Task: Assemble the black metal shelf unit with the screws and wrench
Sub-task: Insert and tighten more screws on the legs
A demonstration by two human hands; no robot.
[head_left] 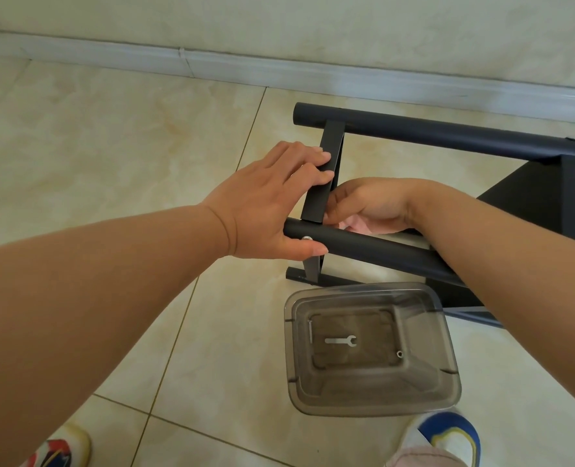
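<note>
head view | looks steeply down; near the hands point(279, 200); floor-facing

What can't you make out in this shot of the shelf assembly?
Head view only:
- Right hand: fingertips tucked behind the flat crossbar; whether they hold anything is hidden.
- Shelf unit: cut off by the right edge.
- Small hardware in the clear container, near the wrench: too small to identify.

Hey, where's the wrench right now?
In the head view, the small silver wrench lies flat on the bottom of the clear plastic container on the floor, lower right of centre, just in front of the black shelf frame.
</note>
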